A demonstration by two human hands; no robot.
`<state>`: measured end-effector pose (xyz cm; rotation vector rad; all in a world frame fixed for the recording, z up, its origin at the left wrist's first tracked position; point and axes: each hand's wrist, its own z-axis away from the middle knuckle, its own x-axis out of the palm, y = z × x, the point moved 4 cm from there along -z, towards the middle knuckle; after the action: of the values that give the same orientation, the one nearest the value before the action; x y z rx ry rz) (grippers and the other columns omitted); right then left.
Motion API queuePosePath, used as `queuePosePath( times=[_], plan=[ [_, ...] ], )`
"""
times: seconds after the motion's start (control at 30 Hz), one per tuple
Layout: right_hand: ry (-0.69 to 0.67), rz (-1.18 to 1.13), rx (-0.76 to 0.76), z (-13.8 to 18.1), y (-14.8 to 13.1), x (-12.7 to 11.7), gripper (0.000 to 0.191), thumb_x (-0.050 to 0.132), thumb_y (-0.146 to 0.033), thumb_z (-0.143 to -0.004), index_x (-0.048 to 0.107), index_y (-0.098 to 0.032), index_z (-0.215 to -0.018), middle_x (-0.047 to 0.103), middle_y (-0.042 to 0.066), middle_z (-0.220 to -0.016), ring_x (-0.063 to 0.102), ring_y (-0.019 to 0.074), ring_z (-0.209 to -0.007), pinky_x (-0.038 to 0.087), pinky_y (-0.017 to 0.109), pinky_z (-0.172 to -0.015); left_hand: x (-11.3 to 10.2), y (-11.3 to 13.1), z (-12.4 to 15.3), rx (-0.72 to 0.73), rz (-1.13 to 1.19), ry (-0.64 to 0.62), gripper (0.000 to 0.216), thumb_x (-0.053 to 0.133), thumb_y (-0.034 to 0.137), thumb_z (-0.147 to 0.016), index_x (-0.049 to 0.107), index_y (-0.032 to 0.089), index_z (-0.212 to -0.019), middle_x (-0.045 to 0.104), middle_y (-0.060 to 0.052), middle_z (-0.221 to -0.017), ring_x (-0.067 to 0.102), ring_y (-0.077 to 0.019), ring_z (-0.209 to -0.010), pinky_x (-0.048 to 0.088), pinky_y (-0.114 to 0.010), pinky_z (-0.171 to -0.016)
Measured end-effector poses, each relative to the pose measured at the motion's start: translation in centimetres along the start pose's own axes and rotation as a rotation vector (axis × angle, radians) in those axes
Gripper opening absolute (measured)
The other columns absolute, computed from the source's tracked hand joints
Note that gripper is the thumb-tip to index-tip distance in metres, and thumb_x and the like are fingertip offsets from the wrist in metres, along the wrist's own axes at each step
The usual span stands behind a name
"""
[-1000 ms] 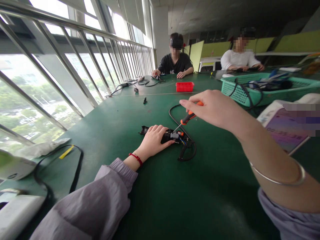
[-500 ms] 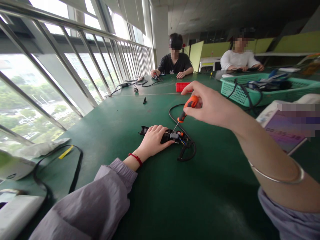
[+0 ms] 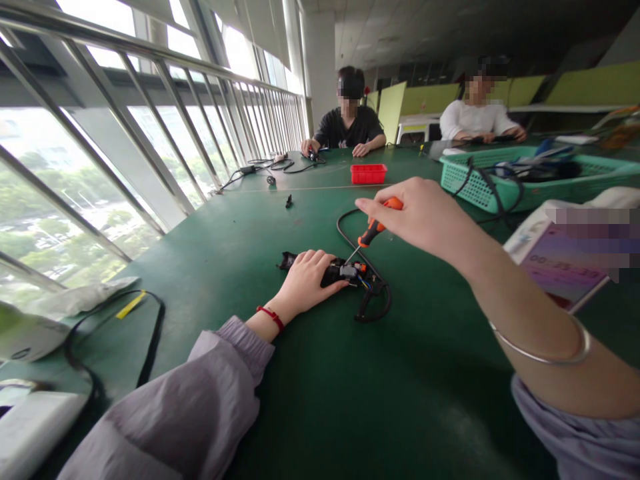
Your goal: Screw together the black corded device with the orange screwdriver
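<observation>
On the green table, a black corded device (image 3: 333, 273) lies with its inside exposed, showing a grey block, an orange part and thin coloured wires. My left hand (image 3: 311, 277) is closed over its body and presses it to the tabletop. An orange and black screwdriver (image 3: 373, 231) slants down to the device, its metal tip at the inner parts beside the grey block. My right hand (image 3: 417, 217) grips the screwdriver's handle from above. A black cord (image 3: 345, 233) curls from the device around its far and right sides.
A red tray (image 3: 369, 174) and a teal basket (image 3: 463, 177) with cables stand farther back. A small black piece (image 3: 289, 201) lies beyond my left hand. At right is a tablet (image 3: 560, 260); at left, a black strap (image 3: 155, 333). Two people sit across.
My right hand has turned and shifted slightly right and down, tilting the screwdriver's handle further right. The screwdriver's tip stays on the device. My left hand keeps its place.
</observation>
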<state>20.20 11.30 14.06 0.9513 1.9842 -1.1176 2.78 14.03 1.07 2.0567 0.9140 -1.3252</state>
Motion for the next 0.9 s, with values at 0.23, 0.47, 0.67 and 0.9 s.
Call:
queuePosePath(
  times=[0.23, 0.47, 0.67, 0.9],
  plan=[
    [-0.011, -0.103, -0.023, -0.02, -0.16, 0.26, 0.032, 0.053, -0.049, -0.08, 0.06, -0.019, -0.09, 0.053, -0.001, -0.06, 0.047, 0.0119, -0.052, 0.031, 0.027, -0.052, -0.05, -0.01, -0.06, -0.005, 0.025, 0.009, 0.051, 0.046, 0.06, -0.083, 0.055, 0.018, -0.109, 0.059, -0.008, -0.1, 0.052, -0.0252, -0.094, 0.042, -0.042, -0.087],
    [0.002, -0.159, -0.061, -0.08, -0.22, 0.44, 0.032, 0.059, -0.042, -0.077, 0.058, -0.02, -0.1, 0.054, -0.002, -0.062, 0.048, 0.0119, -0.053, 0.032, 0.026, -0.052, 0.01, -0.03, -0.02, -0.002, 0.005, 0.004, 0.052, 0.045, 0.061, -0.083, 0.054, 0.017, -0.109, 0.059, -0.008, -0.1, 0.052, -0.0252, -0.094, 0.041, -0.041, -0.088],
    [0.0, -0.106, -0.013, -0.09, -0.14, 0.7, 0.039, 0.046, -0.052, -0.083, 0.062, -0.018, -0.076, 0.055, 0.002, -0.06, 0.049, 0.0144, -0.057, 0.033, 0.029, -0.055, -0.03, -0.02, -0.01, -0.009, 0.024, 0.005, 0.049, 0.047, 0.06, -0.083, 0.055, 0.019, -0.109, 0.059, -0.008, -0.099, 0.052, -0.025, -0.094, 0.041, -0.042, -0.088],
    [0.07, -0.076, -0.03, -0.02, -0.32, 0.39, 0.031, 0.056, -0.05, -0.077, 0.056, -0.019, -0.082, 0.054, 0.001, -0.064, 0.047, 0.0135, -0.055, 0.031, 0.028, -0.053, 0.03, 0.0, -0.04, -0.005, -0.002, 0.0, 0.053, 0.044, 0.062, -0.083, 0.054, 0.017, -0.11, 0.059, -0.008, -0.101, 0.052, -0.0255, -0.095, 0.041, -0.041, -0.089]
  ],
)
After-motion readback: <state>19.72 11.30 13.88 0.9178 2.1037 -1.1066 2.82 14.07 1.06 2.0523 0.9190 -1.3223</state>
